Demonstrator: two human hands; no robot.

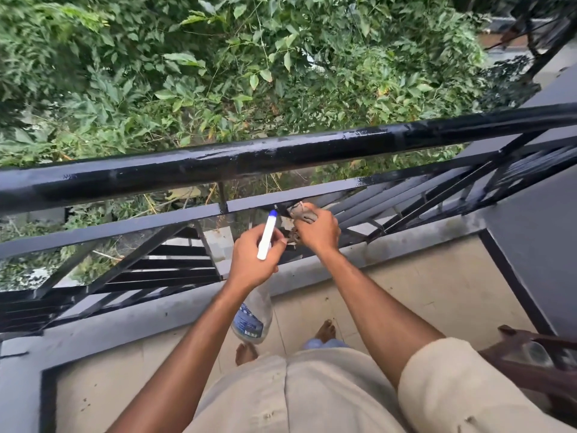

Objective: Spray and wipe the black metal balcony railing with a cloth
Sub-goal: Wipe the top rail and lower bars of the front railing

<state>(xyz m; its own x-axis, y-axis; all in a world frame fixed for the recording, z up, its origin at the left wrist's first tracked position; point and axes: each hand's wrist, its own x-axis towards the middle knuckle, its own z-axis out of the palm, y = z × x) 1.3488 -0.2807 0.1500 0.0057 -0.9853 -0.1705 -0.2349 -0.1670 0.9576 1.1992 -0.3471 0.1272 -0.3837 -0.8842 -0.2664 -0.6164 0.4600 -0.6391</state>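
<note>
- I am at the spray-and-wipe step on the inner bars. My right hand point(317, 231) grips a bunched grey cloth point(302, 213) and presses it to the flat middle bar point(156, 221) of the black railing point(421, 142), just right of centre.
- My left hand point(254, 260) is curled round the neck of the spray bottle point(260, 307). Its white spray head point(267, 235) with the blue tip points up toward that same bar, just left of the cloth. The clear body hangs below my fist, over the balcony floor point(406, 292).
- The round top rail point(187, 164) shines wet in streaks, so I judge it is already treated (a guess from the sheen alone).
- Next, I think, comes a squeeze of the trigger at the bar junction. Then I would drag the cloth along the flat bar and down the slanted struts.
- That calls for a firm hold on the cloth, since anything dropped could slip through the gaps into the foliage point(187, 73) on the far side.
- The bottle carries a blue label point(246, 321) with pale print and a small white panel. The writing is too small and blurred to read, and I can name no brand.
</note>
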